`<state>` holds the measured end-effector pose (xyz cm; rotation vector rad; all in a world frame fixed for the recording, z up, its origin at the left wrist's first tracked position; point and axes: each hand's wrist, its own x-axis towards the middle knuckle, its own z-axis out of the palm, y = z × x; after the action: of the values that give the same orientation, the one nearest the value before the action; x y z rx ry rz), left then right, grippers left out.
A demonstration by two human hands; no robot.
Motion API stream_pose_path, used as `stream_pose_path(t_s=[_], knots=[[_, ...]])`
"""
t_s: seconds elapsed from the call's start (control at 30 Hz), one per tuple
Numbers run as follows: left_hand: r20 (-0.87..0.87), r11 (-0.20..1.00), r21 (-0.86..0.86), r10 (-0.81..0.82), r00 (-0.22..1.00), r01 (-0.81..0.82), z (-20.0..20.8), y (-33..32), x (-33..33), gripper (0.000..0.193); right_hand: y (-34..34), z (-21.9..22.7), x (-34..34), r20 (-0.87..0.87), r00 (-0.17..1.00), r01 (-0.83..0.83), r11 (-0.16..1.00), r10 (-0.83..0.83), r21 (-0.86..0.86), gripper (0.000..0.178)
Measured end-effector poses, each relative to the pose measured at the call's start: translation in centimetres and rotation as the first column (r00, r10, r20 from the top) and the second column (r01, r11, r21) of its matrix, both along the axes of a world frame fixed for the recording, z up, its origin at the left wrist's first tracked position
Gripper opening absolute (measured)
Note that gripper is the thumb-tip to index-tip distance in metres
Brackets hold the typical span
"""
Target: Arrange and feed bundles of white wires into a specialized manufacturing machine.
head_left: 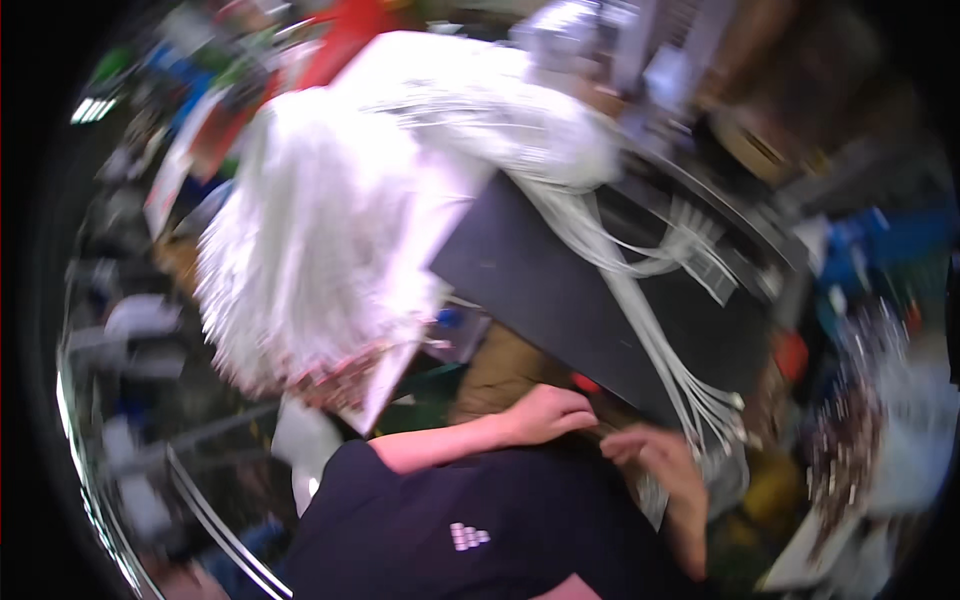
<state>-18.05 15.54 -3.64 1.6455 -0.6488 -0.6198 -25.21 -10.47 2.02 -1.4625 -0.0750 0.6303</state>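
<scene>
My left hand (pixel 548 413) is in front of my chest at the table's near edge, its fingers bent and pressed together. Whatever they may hold is too small or blurred to make out. Just to the right is my right hand (pixel 660 462), with fingers loosely stretched and apart and nothing visible in them. Close beyond it, the connector ends of several white cables (pixel 665 350) hang over a dark mat (pixel 560 290). A thick bundle of white wires (pixel 310 230) with reddish-brown ends lies at the left, apart from both hands.
The wire bundle rests on a white board (pixel 455 190). A coiled part of the white cables (pixel 540 130) lies at the back. Brown material (pixel 500 375) is below the mat's near edge. Blue containers (pixel 895 245) and a blurred pile of copper-coloured pieces (pixel 845 455) are at the right.
</scene>
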Motion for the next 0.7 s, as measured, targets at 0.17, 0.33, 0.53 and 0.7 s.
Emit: stream_pose_path(t_s=[0.17, 0.33, 0.53, 0.7], knots=[[0.740, 0.967, 0.127, -0.240, 0.628, 0.220, 4.3, -5.5, 4.9, 0.041, -4.3, 5.8, 10.4, 0.764, 0.634, 0.617, 0.672, -0.116, -0.410, 0.024], [0.791, 0.911, 0.400, -0.397, 0.467, 0.098, 6.6, -8.7, 12.2, 0.046, -4.3, 2.7, 15.9, 0.747, 0.485, 0.654, 0.378, 0.454, -0.655, 0.027], [0.752, 0.673, 0.659, -0.584, 0.305, -0.336, 8.6, -3.4, 22.1, 0.014, -13.7, 1.1, -0.8, 0.244, 0.894, 0.417, 0.897, -0.375, -0.146, 0.032], [0.792, 0.795, 0.584, -0.513, 0.331, -0.165, 7.5, -1.2, 25.5, 0.007, -20.2, -10.6, -18.4, 0.126, 0.535, 0.670, 0.329, -0.835, -0.665, 0.028]])
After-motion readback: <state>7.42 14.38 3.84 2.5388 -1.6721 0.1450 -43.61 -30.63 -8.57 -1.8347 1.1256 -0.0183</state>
